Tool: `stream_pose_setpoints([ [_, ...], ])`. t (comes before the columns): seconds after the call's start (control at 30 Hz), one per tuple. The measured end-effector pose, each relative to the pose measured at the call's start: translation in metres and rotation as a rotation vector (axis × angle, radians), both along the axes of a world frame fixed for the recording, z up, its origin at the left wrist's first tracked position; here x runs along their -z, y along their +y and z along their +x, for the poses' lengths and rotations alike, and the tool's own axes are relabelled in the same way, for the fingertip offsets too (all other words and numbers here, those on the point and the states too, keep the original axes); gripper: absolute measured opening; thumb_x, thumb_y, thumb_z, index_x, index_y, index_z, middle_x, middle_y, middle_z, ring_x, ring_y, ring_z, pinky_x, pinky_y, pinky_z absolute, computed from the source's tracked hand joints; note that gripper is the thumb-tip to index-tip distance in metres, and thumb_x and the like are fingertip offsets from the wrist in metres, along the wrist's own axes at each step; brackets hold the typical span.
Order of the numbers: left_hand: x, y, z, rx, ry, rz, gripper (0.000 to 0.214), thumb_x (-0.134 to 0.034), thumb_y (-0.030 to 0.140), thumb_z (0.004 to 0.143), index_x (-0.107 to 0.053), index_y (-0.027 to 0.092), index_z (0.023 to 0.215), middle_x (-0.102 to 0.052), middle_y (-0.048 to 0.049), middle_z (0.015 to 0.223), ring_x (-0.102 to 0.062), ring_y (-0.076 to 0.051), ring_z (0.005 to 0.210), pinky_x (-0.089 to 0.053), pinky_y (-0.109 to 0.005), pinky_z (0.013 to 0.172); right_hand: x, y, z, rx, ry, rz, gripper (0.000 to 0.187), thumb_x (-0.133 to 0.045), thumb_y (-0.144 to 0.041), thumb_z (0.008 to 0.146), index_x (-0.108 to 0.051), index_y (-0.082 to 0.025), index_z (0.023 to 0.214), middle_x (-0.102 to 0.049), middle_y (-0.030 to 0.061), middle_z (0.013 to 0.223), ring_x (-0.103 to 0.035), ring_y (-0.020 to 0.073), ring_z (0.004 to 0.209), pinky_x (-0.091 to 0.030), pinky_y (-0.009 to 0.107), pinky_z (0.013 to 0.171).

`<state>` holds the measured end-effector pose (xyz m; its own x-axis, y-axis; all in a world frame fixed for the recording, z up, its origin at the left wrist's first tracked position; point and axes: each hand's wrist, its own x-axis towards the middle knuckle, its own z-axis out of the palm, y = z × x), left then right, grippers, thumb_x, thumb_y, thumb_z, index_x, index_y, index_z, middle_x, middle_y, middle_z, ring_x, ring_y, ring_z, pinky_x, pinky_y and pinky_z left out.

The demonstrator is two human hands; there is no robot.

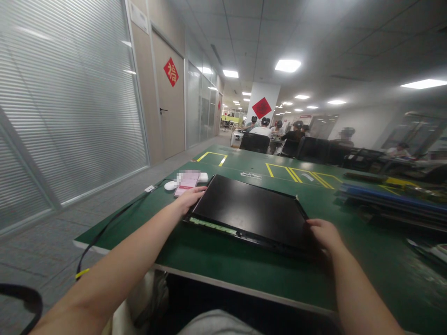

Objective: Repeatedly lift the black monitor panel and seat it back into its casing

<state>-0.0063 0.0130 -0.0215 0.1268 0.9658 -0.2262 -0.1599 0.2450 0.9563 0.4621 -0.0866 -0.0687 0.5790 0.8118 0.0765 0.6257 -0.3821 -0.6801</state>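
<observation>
A flat black LCD screen panel (249, 204) is in front of me at the green table, with a strip of green circuit board (213, 225) along its near edge. My left hand (191, 199) is closed on the panel's left edge. At the right edge, my right hand (325, 233) grips the panel too, its fingers partly hidden. Whether the panel rests fully on the table or is slightly raised, I cannot tell. Just beyond my left hand lie a phone with a pink screen (187, 182) and a white computer mouse (170, 185).
The green table (209, 260) has yellow tape outlines (284, 173) towards its far side. Stacked flat panels (387, 204), blurred, lie at the right. A black cable (115, 215) hangs over the left edge. Several people (265, 128) sit among chairs in the background.
</observation>
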Motion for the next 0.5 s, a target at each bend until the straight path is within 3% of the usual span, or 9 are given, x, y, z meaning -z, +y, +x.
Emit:
stream_pose_setpoints([
  [0.23, 0.0016, -0.0006, -0.0007, 0.029, 0.152, 0.038, 0.029, -0.065, 0.007, 0.059, -0.074, 0.015, 0.086, -0.069, -0.0035, 0.054, -0.062, -0.019, 0.046, -0.050, -0.028, 0.046, -0.0007, -0.0003, -0.0010, -0.029, -0.001, -0.034, 0.043, -0.053, -0.007, 0.062, -0.075, -0.016, 0.098, -0.073, 0.0104, 0.099, -0.067, 0.0241, 0.090, -0.050, 0.031, 0.079],
  [0.5, -0.0041, -0.0001, -0.0066, -0.043, 0.611, 0.251, 0.006, -0.064, 0.018, 0.058, -0.070, 0.019, 0.058, -0.071, -0.0074, 0.062, -0.066, -0.025, 0.066, -0.049, -0.031, 0.059, -0.0044, -0.0012, -0.0083, -0.074, -0.035, -0.027, 0.041, -0.053, -0.007, 0.064, -0.075, -0.017, 0.097, -0.074, 0.0088, 0.094, -0.068, 0.0227, 0.090, -0.050, 0.030, 0.082],
])
